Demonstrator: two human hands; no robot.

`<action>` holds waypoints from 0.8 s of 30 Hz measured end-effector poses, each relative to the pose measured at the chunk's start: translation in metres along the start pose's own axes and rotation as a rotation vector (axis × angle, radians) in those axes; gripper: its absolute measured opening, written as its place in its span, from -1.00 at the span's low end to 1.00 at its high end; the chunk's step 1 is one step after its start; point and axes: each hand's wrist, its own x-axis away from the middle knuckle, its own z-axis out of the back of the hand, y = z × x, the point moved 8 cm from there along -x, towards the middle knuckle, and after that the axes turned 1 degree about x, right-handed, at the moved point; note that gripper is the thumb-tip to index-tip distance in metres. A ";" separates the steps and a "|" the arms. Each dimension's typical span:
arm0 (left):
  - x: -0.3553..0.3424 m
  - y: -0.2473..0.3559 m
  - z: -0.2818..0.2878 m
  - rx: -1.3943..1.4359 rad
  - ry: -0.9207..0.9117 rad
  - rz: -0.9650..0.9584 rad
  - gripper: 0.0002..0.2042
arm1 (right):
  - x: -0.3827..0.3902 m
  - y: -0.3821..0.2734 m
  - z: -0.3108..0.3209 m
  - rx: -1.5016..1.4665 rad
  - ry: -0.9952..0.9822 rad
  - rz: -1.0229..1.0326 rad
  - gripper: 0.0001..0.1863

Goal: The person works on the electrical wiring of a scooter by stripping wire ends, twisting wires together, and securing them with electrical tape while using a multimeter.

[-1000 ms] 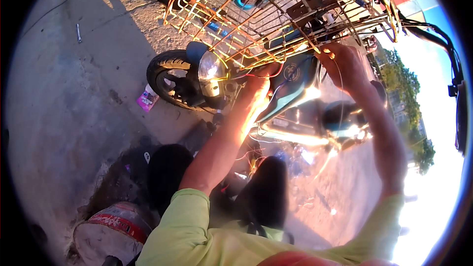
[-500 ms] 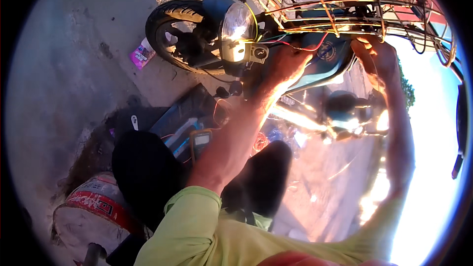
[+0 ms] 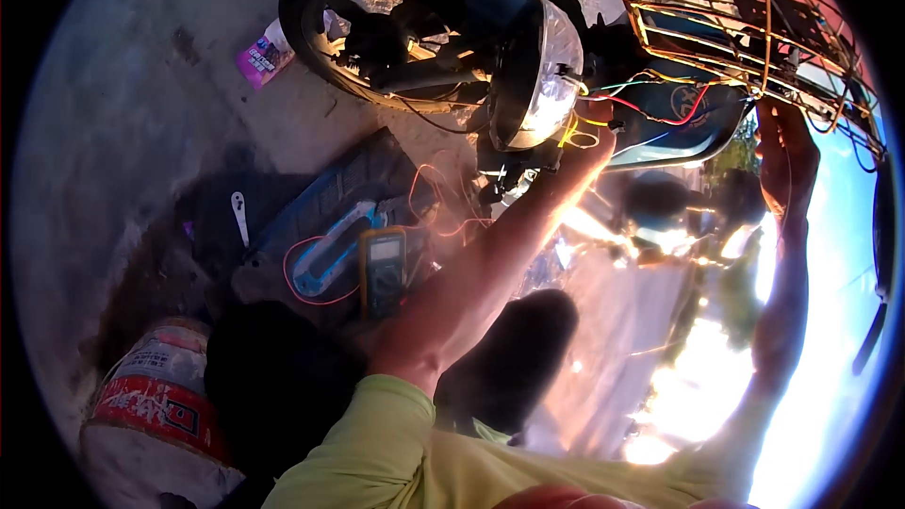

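A red wire (image 3: 681,123) arcs just right of the left hand's fingertips, across a blue body panel (image 3: 721,123), and yellow wires (image 3: 569,135) loop right beside those fingers. The left hand (image 3: 592,143) has its fingers curled narrowly among the wires, though I cannot tell which strand, if any, they pinch. The right hand (image 3: 790,162) is raised, its fingers close together at the lower edge of a rusty wire basket (image 3: 767,33); whether they hold anything cannot be told. Just left of the left fingers sits a clear headlight (image 3: 554,80), and farther left is the front wheel (image 3: 363,33). Below and to the left of those fingers, a thin orange wire (image 3: 436,188) curls near a black tray (image 3: 325,184), with a yellow-edged meter (image 3: 383,269) and a blue-and-grey tool (image 3: 330,253) close by. A pale, flat bar (image 3: 239,217) lies past the tool. Well apart from both hands' fingers are a purple packet (image 3: 262,58), beyond the wheel, and a red-banded bucket (image 3: 156,405), low on the left.
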 end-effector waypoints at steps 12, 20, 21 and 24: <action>0.071 0.100 -0.002 -0.165 -0.081 -0.364 -0.45 | -0.003 0.037 -0.007 -0.099 0.060 -0.156 -0.69; 0.083 0.115 -0.016 -0.260 -0.214 -0.324 -0.22 | 0.004 0.043 -0.012 -0.164 0.067 -0.155 -0.77; 0.084 0.114 -0.016 -0.248 -0.216 -0.319 -0.22 | 0.003 0.042 -0.012 -0.163 0.064 -0.154 -0.77; 0.092 0.125 -0.014 -0.139 -0.240 -0.338 -0.26 | 0.003 0.043 -0.010 -0.199 0.063 -0.197 -0.78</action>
